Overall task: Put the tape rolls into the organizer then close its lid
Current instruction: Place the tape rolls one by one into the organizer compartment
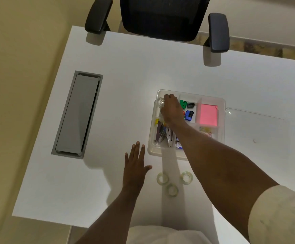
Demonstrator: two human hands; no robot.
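Observation:
A clear plastic organizer (221, 104) stands open on the white desk, its compartments holding staplers, sharpeners and a pink note pad. My right hand (171, 108) reaches into its far-left compartment, fingers closed on a clear tape roll (161, 103) there. Three more clear tape rolls lie on the desk in front of the organizer: one (162, 178), one (186, 177) and one (172, 190). My left hand (135, 167) rests flat on the desk, fingers spread, left of those rolls. The transparent lid (254, 118) lies flat to the organizer's right.
A grey cable hatch (78, 114) is set into the desk at the left. A black office chair (160, 16) stands at the far edge, its armrests over the desk. The desk's right edge runs close to the lid.

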